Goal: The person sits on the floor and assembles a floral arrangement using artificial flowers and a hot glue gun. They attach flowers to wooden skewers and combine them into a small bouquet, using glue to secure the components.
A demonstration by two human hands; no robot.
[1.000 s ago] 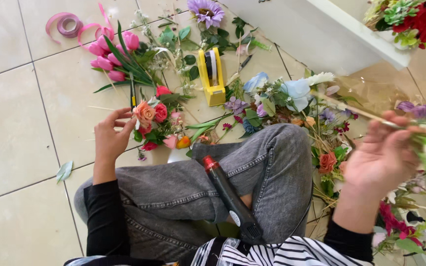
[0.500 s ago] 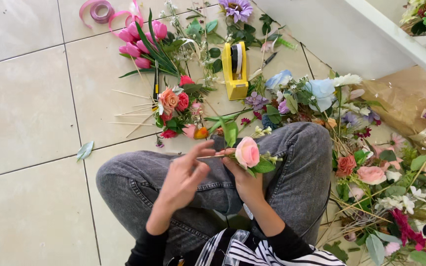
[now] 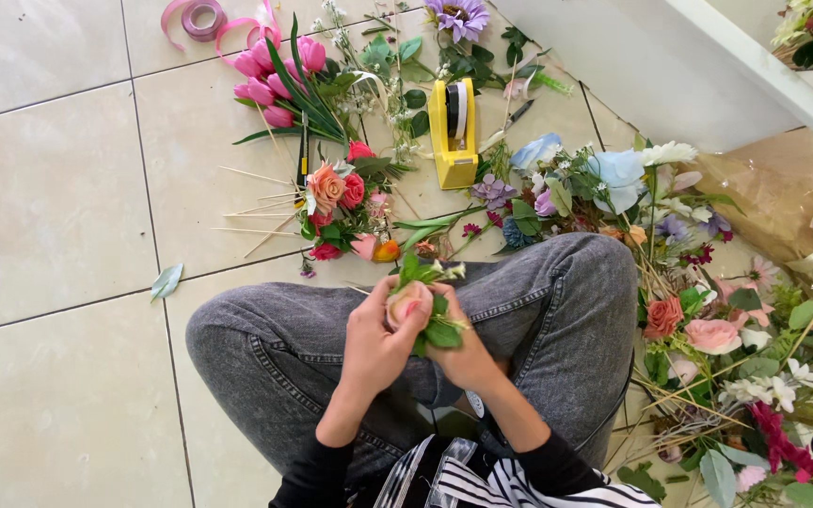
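Both grips are closed on one pink rose [image 3: 407, 303], held above the person's lap over grey jeans [image 3: 557, 310]. The left hand [image 3: 375, 343] wraps the bloom from the left side, fingers curled over its head. The right hand [image 3: 468, 353] pinches the green leaves [image 3: 442, 331] just beneath the bloom, thumb against the foliage. The two hands touch each other around the flower, and a few small leaves and pale buds stick up above them.

The person sits cross-legged on a tiled floor [image 3: 58, 216], with black sleeves and a striped top at the bottom edge of the view.

Just beyond the knees lies a small bunch [image 3: 341, 202] of orange, red and pink roses, with thin wooden skewers [image 3: 251, 212] scattered beside it to the left. Farther out lie pink tulips [image 3: 275, 75] with long green leaves, and near them a roll of pink ribbon [image 3: 204, 17]. A yellow tape dispenser [image 3: 454, 132] stands upright, well apart from the hands. A purple daisy [image 3: 460, 14] lies at the top edge. To the right, a thick heap of mixed flowers [image 3: 708, 329] spreads along the leg, some resting on brown paper [image 3: 783, 188]. A single leaf [image 3: 167, 280] lies alone on the tiles at left.
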